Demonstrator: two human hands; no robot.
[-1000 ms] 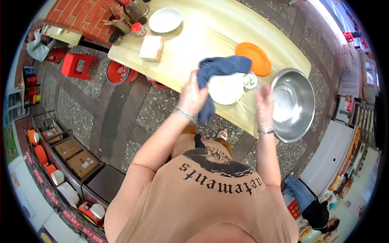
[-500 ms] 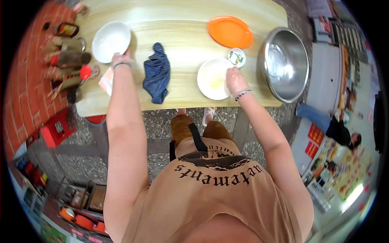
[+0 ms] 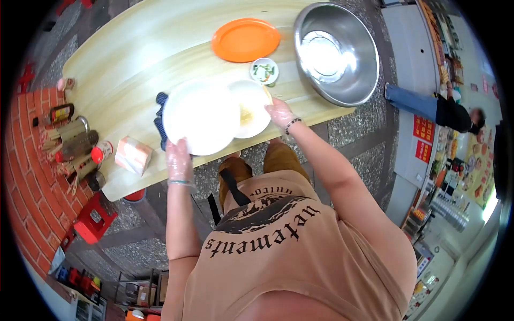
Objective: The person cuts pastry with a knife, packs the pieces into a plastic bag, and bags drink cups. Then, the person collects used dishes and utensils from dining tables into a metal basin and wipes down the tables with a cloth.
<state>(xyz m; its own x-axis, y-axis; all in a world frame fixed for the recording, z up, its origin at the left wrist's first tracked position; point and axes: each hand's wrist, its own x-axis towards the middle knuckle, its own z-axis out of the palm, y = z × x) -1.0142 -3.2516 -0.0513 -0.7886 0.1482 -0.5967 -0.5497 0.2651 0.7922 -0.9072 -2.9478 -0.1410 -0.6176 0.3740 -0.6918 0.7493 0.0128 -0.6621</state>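
My left hand (image 3: 180,161), in a clear plastic glove, grips the near rim of a large white bowl (image 3: 201,115) lifted above the table's front edge. This bowl overlaps the left side of a second white bowl (image 3: 258,127), which has some yellowish liquid in it. Closed on that second bowl's right rim is my right hand (image 3: 280,113), also gloved and with a dark bead bracelet at the wrist. Behind the large bowl a striped blue cloth (image 3: 159,122) is mostly hidden. A small white dish (image 3: 264,70) with green bits stands just beyond the second bowl.
An orange oval plate (image 3: 246,40) lies farther back on the wooden table (image 3: 134,59). At the right stands a big steel basin (image 3: 337,85). A tissue pack (image 3: 133,155) and several jars and bottles line the left end. Another person (image 3: 455,113) stands off to the right.
My left hand has brought the large bowl rightward from the table's left side, over the cloth and up to the second bowl. My right hand stays at the second bowl's rim. The camera view has turned.
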